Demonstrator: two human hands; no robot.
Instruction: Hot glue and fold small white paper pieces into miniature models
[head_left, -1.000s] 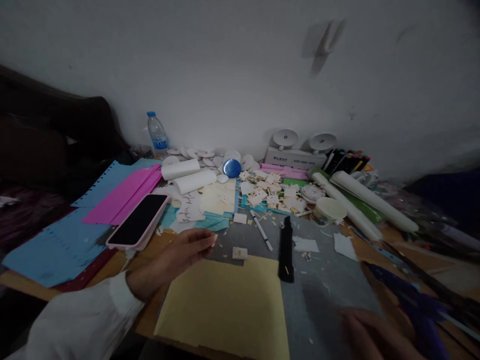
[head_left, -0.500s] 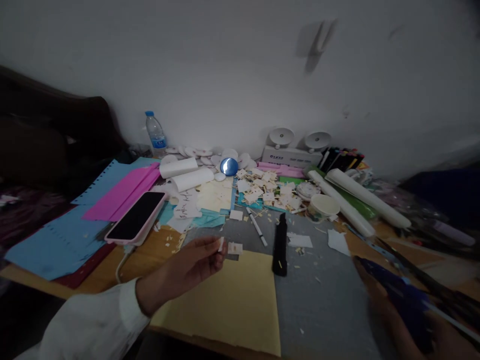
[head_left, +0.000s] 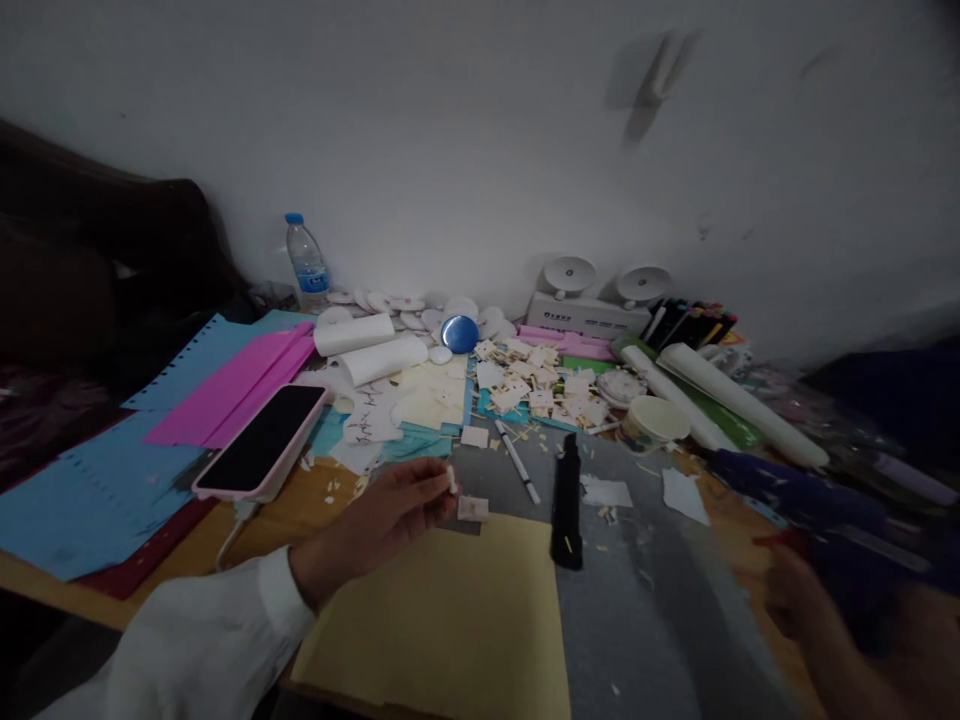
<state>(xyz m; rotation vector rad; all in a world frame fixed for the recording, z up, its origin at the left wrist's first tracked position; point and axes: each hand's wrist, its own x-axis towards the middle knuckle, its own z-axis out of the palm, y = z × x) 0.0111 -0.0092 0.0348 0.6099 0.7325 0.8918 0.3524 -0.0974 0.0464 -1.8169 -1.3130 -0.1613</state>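
Observation:
My left hand (head_left: 401,510) is closed in a pinch on a small white piece (head_left: 451,480), too small to name more exactly. It hovers over the far edge of a yellow paper sheet (head_left: 465,620). Beside its fingertips lies a small pale card piece (head_left: 473,509) on the grey mat (head_left: 660,610). At the right edge, my right hand (head_left: 847,640), blurred by motion, wraps round a dark blue glue gun (head_left: 810,490) with a red trigger. The gun's nozzle points left, above the right side of the table.
A black box cutter (head_left: 567,505) and a white pen (head_left: 517,460) lie on the mat. Behind them are a heap of small card pieces (head_left: 532,375), a paper cup (head_left: 654,422) and white rolls (head_left: 735,400). A phone (head_left: 262,445) and coloured paper (head_left: 225,390) lie left.
My right hand has raised the glue gun and turned its nozzle leftward. My left hand still pinches the small white piece, barely moved. The view has shifted slightly.

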